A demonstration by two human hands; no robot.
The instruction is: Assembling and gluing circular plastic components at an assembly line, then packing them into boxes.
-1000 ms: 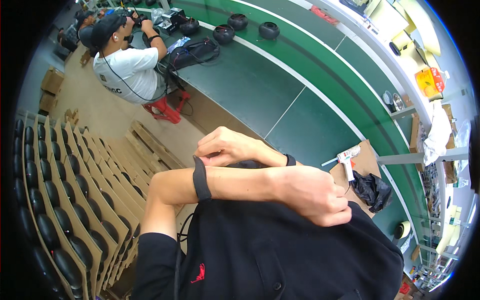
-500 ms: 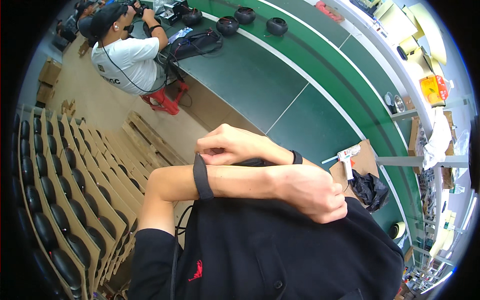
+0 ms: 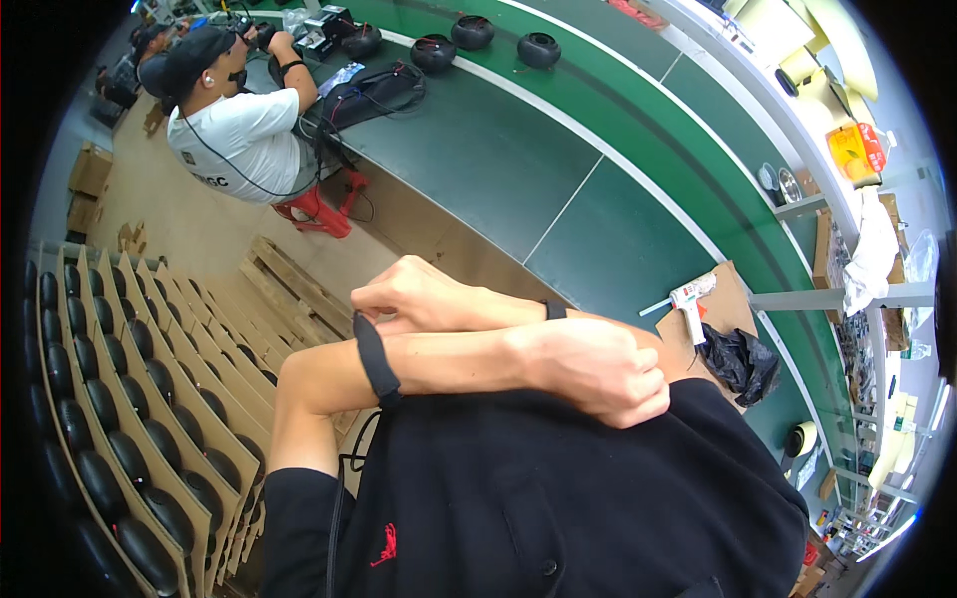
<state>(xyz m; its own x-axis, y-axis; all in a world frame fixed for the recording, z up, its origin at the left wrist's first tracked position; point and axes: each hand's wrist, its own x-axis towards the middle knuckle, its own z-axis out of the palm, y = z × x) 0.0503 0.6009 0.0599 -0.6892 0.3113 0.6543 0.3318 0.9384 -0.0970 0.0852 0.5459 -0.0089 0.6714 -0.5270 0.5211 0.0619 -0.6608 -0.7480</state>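
Note:
My left forearm lies across my chest, and my left hand [image 3: 603, 377] is curled into a fist at its right end, with nothing visible in it. A black strap [image 3: 376, 361] circles that forearm near the elbow. Behind it, my right arm crosses the other way. The fingers of my right hand [image 3: 409, 296] are closed on the upper end of the strap, which stands up off the skin. Part of those fingertips is hidden behind the strap and forearm. Another black band [image 3: 555, 310] sits around my right wrist.
A green workbench [image 3: 558, 204] runs ahead, with a hot glue gun [image 3: 690, 302], cardboard and a black plastic bag [image 3: 740, 364] at right. Black round wheels [image 3: 539, 50] stand farther off. A person [image 3: 239, 135] sits at left. Cardboard dividers hold many black rounded parts [image 3: 150, 518].
Both arms have shifted slightly left in the picture, and the surroundings have moved a little as my head turned. The right hand still grips the strap; the left fist stays closed.

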